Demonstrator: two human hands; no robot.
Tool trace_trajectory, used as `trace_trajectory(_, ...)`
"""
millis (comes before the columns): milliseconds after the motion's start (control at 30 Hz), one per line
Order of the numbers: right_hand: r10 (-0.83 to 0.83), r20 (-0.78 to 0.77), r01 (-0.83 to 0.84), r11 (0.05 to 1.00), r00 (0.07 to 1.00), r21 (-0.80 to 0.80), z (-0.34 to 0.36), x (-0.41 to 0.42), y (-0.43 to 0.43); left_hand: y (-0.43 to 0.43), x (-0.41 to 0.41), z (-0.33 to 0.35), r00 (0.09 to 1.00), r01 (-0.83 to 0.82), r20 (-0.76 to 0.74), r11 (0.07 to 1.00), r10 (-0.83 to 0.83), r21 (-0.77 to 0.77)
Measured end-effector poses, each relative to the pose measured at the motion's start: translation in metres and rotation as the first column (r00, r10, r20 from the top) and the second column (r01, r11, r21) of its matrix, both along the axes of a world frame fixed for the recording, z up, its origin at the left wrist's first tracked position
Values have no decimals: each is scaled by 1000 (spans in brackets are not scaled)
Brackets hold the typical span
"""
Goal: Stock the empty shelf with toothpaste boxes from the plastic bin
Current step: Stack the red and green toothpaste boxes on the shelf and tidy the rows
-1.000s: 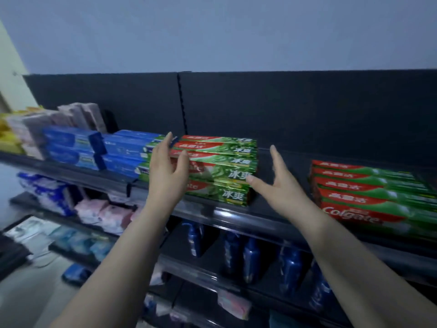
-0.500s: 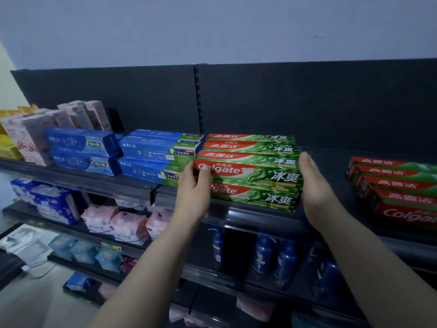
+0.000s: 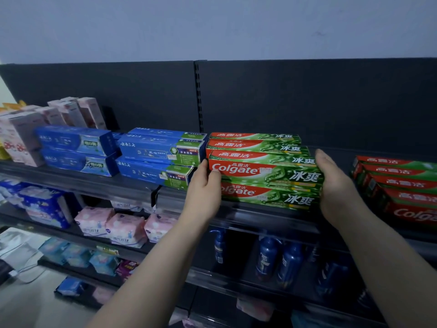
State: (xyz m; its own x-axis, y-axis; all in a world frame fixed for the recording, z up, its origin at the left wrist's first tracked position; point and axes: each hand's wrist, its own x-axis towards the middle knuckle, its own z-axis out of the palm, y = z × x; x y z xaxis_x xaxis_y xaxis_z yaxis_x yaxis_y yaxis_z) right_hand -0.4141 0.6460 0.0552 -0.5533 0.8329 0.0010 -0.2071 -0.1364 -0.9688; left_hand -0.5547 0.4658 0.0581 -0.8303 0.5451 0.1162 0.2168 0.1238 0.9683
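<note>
While the green Colgate stack [image 3: 264,171] sits mid-frame on the top shelf [image 3: 260,216], squaring-up looks the step: left hand [image 3: 205,185] clasps its left end, thumb across the front; right hand [image 3: 335,185] presses flat on the right end. Next, likely, more boxes for the gap right of it.

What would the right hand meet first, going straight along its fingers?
Likely the dark back panel: the right hand lies against the right end of the green Colgate stack, fingers aimed into the gap before the red stack. Depth unclear.
</note>
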Motion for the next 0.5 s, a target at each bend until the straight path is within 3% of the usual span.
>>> trace_trajectory(200,31,21,-31,1000,999,-7,0,0,8,6,-5,3,999,11,42,1000,-10,-28)
trace_trajectory(500,165,-29,-167,982,986,-86,15,-4,2,16,-12,17,944,-8,330,996,-23,93)
